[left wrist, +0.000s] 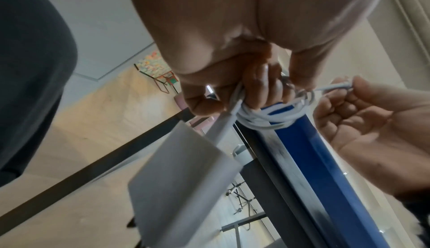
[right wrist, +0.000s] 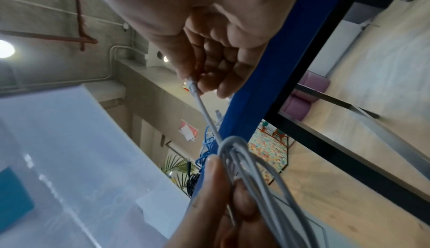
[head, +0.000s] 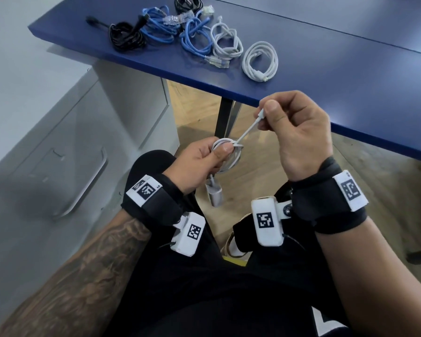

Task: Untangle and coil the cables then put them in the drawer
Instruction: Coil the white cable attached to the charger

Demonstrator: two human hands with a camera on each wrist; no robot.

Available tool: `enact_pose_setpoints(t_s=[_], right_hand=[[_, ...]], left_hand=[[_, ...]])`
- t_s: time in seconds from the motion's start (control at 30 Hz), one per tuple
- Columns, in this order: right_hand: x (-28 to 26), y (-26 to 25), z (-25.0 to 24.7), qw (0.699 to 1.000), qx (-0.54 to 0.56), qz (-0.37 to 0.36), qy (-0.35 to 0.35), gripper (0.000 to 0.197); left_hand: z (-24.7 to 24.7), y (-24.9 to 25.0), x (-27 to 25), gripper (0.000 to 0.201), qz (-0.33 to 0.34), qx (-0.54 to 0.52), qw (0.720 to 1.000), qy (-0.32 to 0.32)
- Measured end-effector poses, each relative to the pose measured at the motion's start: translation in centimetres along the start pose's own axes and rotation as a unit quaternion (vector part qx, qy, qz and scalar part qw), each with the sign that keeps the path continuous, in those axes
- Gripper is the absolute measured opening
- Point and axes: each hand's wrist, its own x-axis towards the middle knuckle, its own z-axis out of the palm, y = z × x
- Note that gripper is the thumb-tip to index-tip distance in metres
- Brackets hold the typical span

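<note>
Grey metal drawer cabinet (head: 58,152) stands at the person's left, beside and partly under the desk, drawer fronts closed, long handle (head: 88,183) on the near front; blue desk top (head: 301,76) runs across the upper head view, its front edge just above both hands; on the desk, a row of coiled cables: black cable (head: 127,36) at the left end, blue network cable (head: 159,26) next to it, a second blue network cable (head: 196,37), then a loosely bundled white cable (head: 226,42), then a neat white coil (head: 260,60) nearest the desk edge; a further black cable (head: 188,3) lies at the back, partly cut off by the frame; some of these touch or overlap, the neat white coil lies apart; left hand (head: 199,161) is below the desk edge, over the lap, fingers and thumb curled round a small coil of white charger cable (head: 229,154), clamping the loops together; right hand (head: 299,132) pinches the cable's free end, the connector (head: 261,114), between thumb and forefinger, with a short straight run of cable stretched from it down to the coil; grey-white adapter block (head: 215,193) hangs from the coil below the left hand, blurred and close in the left wrist view (left wrist: 181,174)
</note>
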Motion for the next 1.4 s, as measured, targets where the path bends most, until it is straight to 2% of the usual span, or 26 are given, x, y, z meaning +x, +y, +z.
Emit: enact_pose_setpoints(t_s=[0.13,0.27,0.33,0.4,0.43,0.47,0.57,0.67,0.77,0.83,0.93,1.03,1.1,1.2,1.3,1.4], right_hand=[[0.2,-0.7,-0.8,0.997,0.077,0.01,0.005,0.014],[-0.8,-1.0,-1.3,0.995,0.074,0.041,-0.049,0.041],[-2.4,-0.2,-1.5,0.991,-0.013,0.05,-0.125,0.055],[-4.2,0.8,-1.2,0.963,-0.147,0.062,-0.216,0.06],[-4.8,1.1,-1.1,0.955,-0.183,0.059,-0.224,0.057],[-5.2,1.1,-1.0,0.961,-0.183,0.048,-0.202,0.051],[-4.8,-0.3,-1.4,0.991,-0.095,-0.035,-0.084,0.033],[-3.5,-2.0,-2.1,0.991,-0.087,-0.098,-0.038,0.032],[-2.4,-3.1,-2.4,0.999,-0.017,-0.027,-0.021,0.035],[-1.9,-3.8,-2.8,0.997,0.056,0.025,-0.039,0.04],[-1.0,-4.2,-3.8,0.999,0.029,-0.012,-0.04,0.039],[0.3,-4.2,-5.0,0.999,0.01,-0.028,0.021,0.028],[1.6,-4.2,-6.0,0.997,0.016,-0.002,0.069,0.021],[3.8,-3.8,-7.5,0.995,0.003,0.036,0.092,0.016],[5.7,-3.1,-8.6,0.992,-0.057,0.053,0.095,0.023],[6.6,-2.5,-9.1,0.985,-0.134,0.073,0.081,0.023]], left_hand=[[0.7,1.3,0.1,0.024,0.015,0.011,1.0,0.0],[1.2,3.7,1.1,0.031,0.038,-0.155,0.987,0.026],[1.4,5.0,1.6,0.033,0.051,-0.221,0.972,0.058],[1.6,6.2,1.8,0.033,0.053,-0.267,0.959,0.082],[1.7,6.7,1.9,0.033,0.048,-0.276,0.955,0.096],[1.8,7.1,2.1,0.033,0.044,-0.275,0.954,0.114],[2.1,7.6,2.5,0.034,0.043,-0.206,0.965,0.156],[3.2,7.8,2.5,0.03,0.023,-0.104,0.987,0.118],[4.4,9.1,2.6,0.025,0.014,-0.097,0.991,0.092],[4.8,10.1,3.1,0.023,0.026,-0.121,0.989,0.082],[5.8,11.1,4.1,0.021,0.033,-0.109,0.991,0.065],[7.7,11.7,5.2,0.02,0.035,-0.061,0.996,0.049],[8.7,11.7,5.8,0.037,0.045,-0.06,0.995,0.065],[9.7,11.2,6.1,0.056,0.077,0.074,0.989,0.105],[10.1,10.1,5.8,0.056,0.122,0.216,0.962,0.111],[10.1,9.4,6.0,0.058,0.136,0.324,0.932,0.087]])
